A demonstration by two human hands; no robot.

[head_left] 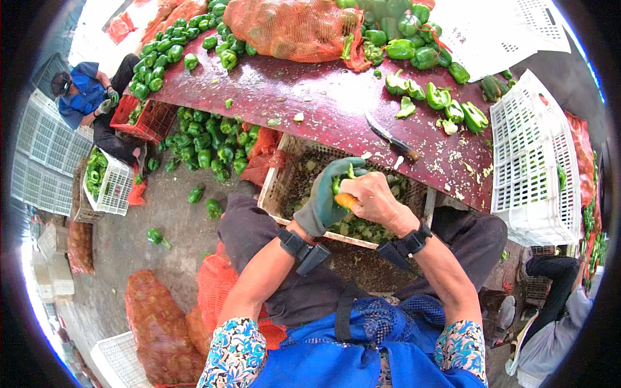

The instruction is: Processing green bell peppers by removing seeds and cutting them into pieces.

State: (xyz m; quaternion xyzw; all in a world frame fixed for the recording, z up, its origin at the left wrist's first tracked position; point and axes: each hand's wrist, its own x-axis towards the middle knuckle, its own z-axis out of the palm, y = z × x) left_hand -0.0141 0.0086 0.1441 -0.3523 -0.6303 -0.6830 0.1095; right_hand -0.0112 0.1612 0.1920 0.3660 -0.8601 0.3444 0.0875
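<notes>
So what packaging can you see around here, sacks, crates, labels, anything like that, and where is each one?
Orange mesh sack: top of the red table, bulging.
White lattice crate: right of the table, rectangular.
Cream crate: under the hands, holding scraps.
Red crate: left, beside a crouching person.
White crate of peppers: on the floor at left.
Orange sacks: on the floor, lower left.
No labels, signs or screens visible.

Knife [392, 138] lies on table [310, 97], cut peppers [440, 103] behind it to the right; scrap crate [284, 174] under table's near edge; stacked crates [533, 155] right.
</notes>
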